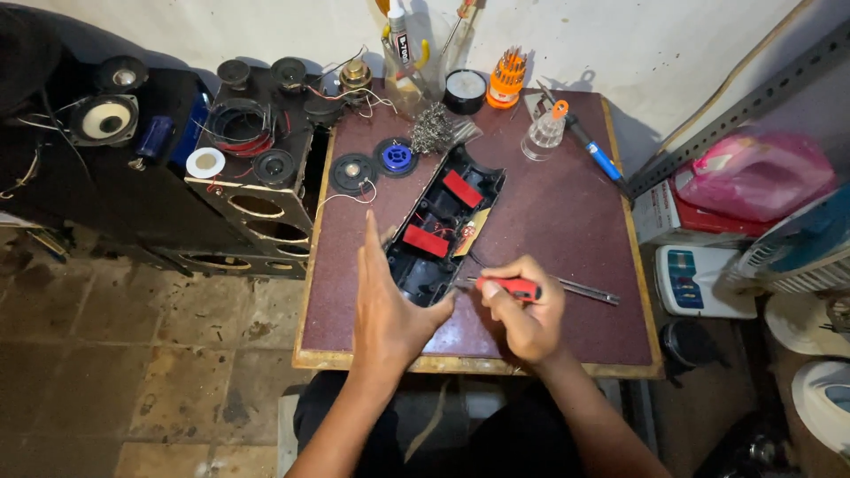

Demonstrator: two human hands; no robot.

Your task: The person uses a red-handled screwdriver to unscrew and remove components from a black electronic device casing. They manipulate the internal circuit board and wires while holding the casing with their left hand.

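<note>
Head cam: left hand fingers flat on casing, right gripping screwdriver, tip hidden.

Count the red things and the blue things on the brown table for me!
Red pads in the black case: 2
Red-handled tool in the right hand: 1
Blue spool: 1
Blue-handled screwdriver: 1
Total: 5
</note>
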